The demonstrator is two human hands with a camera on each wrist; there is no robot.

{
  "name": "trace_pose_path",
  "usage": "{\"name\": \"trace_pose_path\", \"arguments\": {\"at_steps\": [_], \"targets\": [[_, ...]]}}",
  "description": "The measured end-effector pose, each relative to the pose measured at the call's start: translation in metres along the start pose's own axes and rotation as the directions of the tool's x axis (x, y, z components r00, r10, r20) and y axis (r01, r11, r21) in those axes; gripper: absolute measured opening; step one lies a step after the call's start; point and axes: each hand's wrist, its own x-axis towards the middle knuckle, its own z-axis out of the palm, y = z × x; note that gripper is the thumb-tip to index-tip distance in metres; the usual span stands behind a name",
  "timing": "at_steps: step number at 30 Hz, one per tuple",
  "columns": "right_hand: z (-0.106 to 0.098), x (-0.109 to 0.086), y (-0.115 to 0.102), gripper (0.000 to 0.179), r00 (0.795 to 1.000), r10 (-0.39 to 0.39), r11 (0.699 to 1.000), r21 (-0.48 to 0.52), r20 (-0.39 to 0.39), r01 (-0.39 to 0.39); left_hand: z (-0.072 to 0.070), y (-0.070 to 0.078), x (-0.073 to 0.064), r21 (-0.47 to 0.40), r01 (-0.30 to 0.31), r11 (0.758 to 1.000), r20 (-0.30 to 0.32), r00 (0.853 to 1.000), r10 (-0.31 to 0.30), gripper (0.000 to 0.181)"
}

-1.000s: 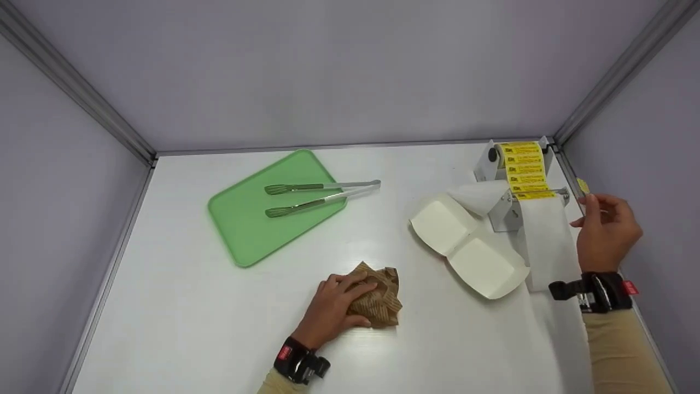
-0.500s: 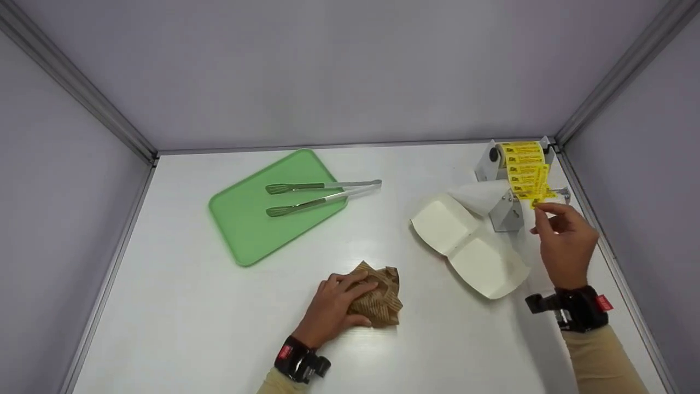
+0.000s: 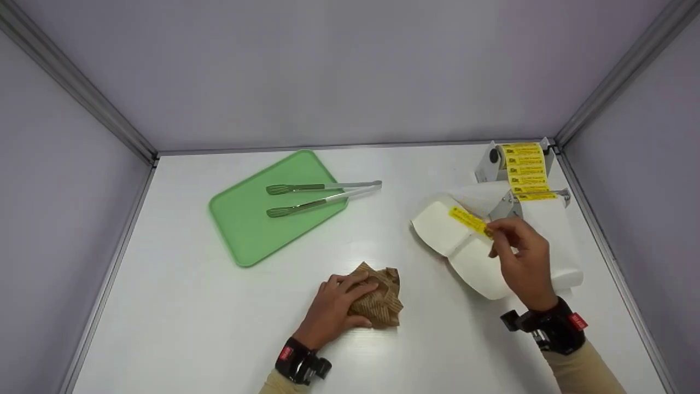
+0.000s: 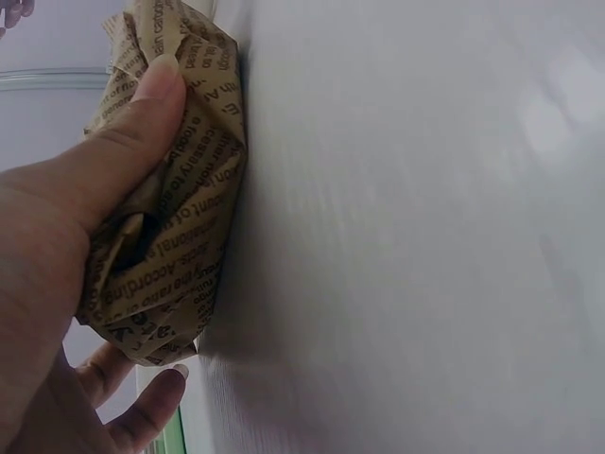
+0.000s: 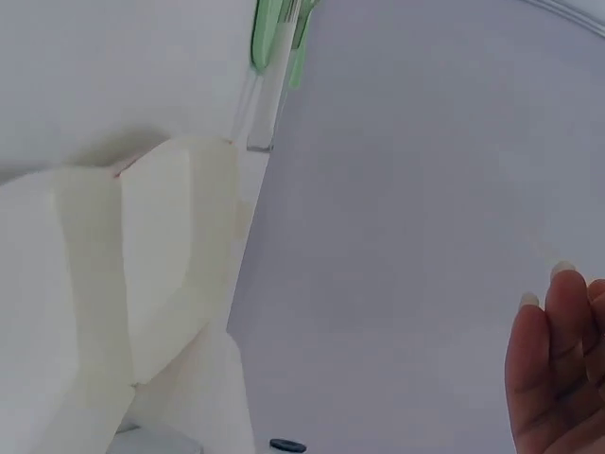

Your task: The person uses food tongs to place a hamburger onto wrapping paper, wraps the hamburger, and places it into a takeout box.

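My left hand holds a crumpled brown paper-wrapped bundle against the white table, with fingers spread over its top and the thumb on the near side. Dark print covers the wrapper in the left wrist view. Between thumb and forefinger, my right hand pinches one end of a yellow sticker label. That label stretches out to the left, over an opened white clamshell box. In the right wrist view the box shows, but the label does not.
A label dispenser with a roll of yellow labels stands at the back right, its white backing strip trailing forward. Metal tongs lie across a green tray at the back left.
My right hand has carried the yellow label leftward from beside the dispenser, past its front, to over the clamshell box. The left hand and the bundle have stayed put.
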Motion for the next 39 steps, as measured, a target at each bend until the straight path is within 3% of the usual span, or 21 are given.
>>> {"name": "trace_pose_path", "arguments": {"at_steps": [5, 10, 20, 24, 27, 32, 39], "targets": [[0.016, -0.011, -0.015, 0.019, 0.989, 0.065, 0.993, 0.09, 0.133, -0.078, 0.001, 0.0, 0.0, -0.003, -0.006, 1.0, -0.014, 1.0, 0.006, 0.079], [0.039, -0.028, -0.015, 0.02, 0.955, 0.125, 0.976, 0.139, 0.268, -0.166, 0.002, 0.001, -0.001, -0.003, 0.003, 1.0, -0.015, 1.0, -0.003, 0.081], [0.083, -0.064, 0.002, 0.011, 0.845, 0.226, 0.935, 0.136, 0.485, -0.328, 0.001, 0.002, -0.002, 0.0, 0.015, 1.0, -0.005, 1.0, -0.015, 0.081], [0.092, -0.072, 0.008, 0.014, 0.793, 0.251, 0.917, 0.127, 0.555, -0.378, 0.0, 0.002, -0.001, 0.0, 0.012, 1.0, -0.003, 1.0, -0.012, 0.082], [0.096, -0.077, 0.014, 0.016, 0.77, 0.259, 0.908, 0.125, 0.584, -0.401, 0.001, 0.002, -0.001, -0.003, 0.003, 1.0, -0.012, 1.0, -0.003, 0.082], [0.098, -0.083, 0.02, 0.014, 0.757, 0.264, 0.909, 0.109, 0.598, -0.403, 0.002, 0.0, -0.002, -0.007, -0.003, 1.0, -0.028, 1.0, 0.002, 0.081], [0.101, -0.089, 0.025, 0.015, 0.786, 0.189, 0.961, 0.052, 0.589, -0.271, 0.003, 0.0, -0.002, 0.008, -0.013, 1.0, -0.039, 0.999, 0.013, 0.08]]}}
